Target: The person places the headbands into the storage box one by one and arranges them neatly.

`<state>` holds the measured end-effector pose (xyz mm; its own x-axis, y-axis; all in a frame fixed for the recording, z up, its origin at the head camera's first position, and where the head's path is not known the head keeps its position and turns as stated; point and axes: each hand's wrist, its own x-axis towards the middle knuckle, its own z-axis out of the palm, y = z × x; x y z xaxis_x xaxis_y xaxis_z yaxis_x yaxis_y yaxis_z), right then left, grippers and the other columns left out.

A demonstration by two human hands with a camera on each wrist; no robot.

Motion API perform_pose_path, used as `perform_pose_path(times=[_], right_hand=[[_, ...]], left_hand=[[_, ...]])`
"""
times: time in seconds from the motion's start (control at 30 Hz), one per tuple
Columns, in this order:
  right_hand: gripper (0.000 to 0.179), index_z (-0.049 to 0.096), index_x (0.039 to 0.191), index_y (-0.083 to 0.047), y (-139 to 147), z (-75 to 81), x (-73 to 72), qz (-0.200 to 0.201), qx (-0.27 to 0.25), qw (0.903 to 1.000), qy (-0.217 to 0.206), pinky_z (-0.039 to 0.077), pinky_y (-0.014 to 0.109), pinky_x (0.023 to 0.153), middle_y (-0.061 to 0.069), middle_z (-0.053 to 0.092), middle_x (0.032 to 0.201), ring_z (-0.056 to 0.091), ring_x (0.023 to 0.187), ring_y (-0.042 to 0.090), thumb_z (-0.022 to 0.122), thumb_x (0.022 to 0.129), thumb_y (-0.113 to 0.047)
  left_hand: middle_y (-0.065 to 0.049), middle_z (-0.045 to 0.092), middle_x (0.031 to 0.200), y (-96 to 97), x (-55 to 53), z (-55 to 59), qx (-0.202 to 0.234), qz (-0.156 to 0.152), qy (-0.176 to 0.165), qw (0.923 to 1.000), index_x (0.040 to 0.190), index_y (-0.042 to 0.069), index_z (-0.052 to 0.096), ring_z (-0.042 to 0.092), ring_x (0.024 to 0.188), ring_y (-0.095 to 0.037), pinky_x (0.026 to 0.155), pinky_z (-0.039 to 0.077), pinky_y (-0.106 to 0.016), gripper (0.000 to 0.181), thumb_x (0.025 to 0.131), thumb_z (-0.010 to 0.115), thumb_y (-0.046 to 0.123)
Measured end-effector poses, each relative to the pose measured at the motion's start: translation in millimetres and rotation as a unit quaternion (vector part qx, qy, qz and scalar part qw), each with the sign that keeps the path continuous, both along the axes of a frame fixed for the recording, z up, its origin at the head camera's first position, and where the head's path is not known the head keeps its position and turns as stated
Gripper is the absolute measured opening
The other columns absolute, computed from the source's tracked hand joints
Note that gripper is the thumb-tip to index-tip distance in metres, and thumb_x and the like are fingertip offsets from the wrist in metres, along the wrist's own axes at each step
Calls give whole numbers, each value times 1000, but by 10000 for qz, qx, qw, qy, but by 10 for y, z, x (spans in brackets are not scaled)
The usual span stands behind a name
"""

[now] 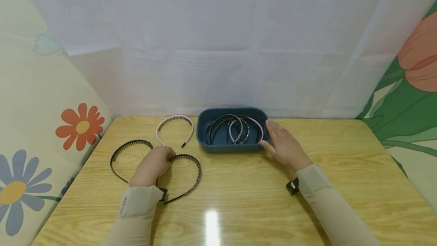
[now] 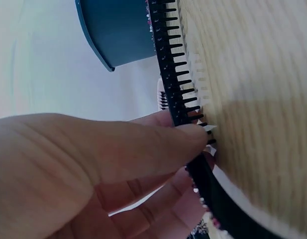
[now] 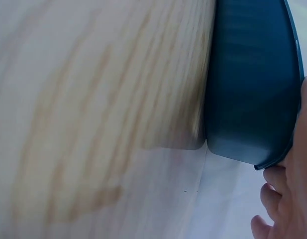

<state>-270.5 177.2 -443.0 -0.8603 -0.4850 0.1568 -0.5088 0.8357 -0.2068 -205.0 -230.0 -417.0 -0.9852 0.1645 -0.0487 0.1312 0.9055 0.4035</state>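
Observation:
My left hand (image 1: 154,165) pinches a headband (image 1: 200,172) between thumb and fingers. In the left wrist view the headband (image 2: 173,74) has black comb teeth inside and small sparkling stones outside, and the thumb lies over the toothed side. A dark blue bin (image 1: 235,149) stands at the back of the table with several headbands, some glittery, piled inside. At its right end rests my right hand (image 1: 284,146), fingers stretched along the side and thumb near the front corner. The right wrist view shows the bin (image 3: 253,79) with fingers against its rim.
A pink headband (image 1: 175,116) lies left of the bin, and a black headband (image 1: 131,142) lies farther left, partly behind my left hand. The wooden table (image 1: 246,200) meets a white cloth backdrop (image 1: 218,48). Flowered panels stand at both sides.

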Motion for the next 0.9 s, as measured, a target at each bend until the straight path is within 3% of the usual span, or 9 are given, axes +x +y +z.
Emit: perform_pose_path(times=[0.23, 0.43, 0.6, 0.7, 0.8, 0.9], right_hand=[[76, 16, 159, 7, 0, -3, -3, 17, 44, 10000, 13, 17, 55, 124, 22, 16, 166, 17, 153, 39, 43, 109, -44], [76, 18, 158, 8, -3, 1, 4, 55, -24, 9999, 88, 18, 56, 123, 23, 17, 166, 18, 153, 40, 44, 109, -43], [75, 19, 158, 9, -6, 11, 7, 84, -69, 9999, 113, 19, 56, 123, 24, 18, 165, 18, 152, 40, 45, 109, -42], [76, 18, 158, 9, -5, 25, 15, 84, -56, 9999, 73, 18, 56, 123, 24, 18, 165, 18, 152, 40, 43, 109, -43], [76, 17, 158, 9, -1, 30, 19, 75, -37, 10000, 21, 18, 56, 123, 24, 17, 166, 17, 153, 40, 43, 109, -43], [76, 16, 158, 9, 1, 26, 19, 60, -13, 10000, 0, 18, 55, 124, 23, 16, 166, 16, 153, 39, 43, 109, -43]], left_hand=[[-25, 70, 111, 16, 23, 2, 37, 167, -38, 9998, 115, -4, 70, 66, 106, -44, 90, 54, -56, 26, 94, 56, -9], [-23, 71, 111, 21, 44, 32, 32, 370, -59, 9993, 122, 2, 68, 67, 89, -33, 76, 56, -52, 27, 99, 55, 0], [-25, 70, 115, -22, 17, 55, 409, 186, -355, 9984, 125, -3, 67, 67, 103, -40, 85, 56, -54, 27, 100, 60, 6], [-22, 71, 113, -55, 0, 61, 813, 18, -527, 9953, 122, -6, 68, 67, 101, -36, 85, 56, -51, 28, 100, 62, 9], [-16, 73, 102, -81, -5, 50, 1572, -117, -900, 9834, 120, -9, 69, 68, 88, -26, 79, 57, -43, 27, 101, 61, 8], [-11, 74, 92, -94, -5, 17, 2406, -107, -1368, 9609, 120, -12, 68, 66, 78, -19, 73, 58, -35, 26, 102, 58, 5]])
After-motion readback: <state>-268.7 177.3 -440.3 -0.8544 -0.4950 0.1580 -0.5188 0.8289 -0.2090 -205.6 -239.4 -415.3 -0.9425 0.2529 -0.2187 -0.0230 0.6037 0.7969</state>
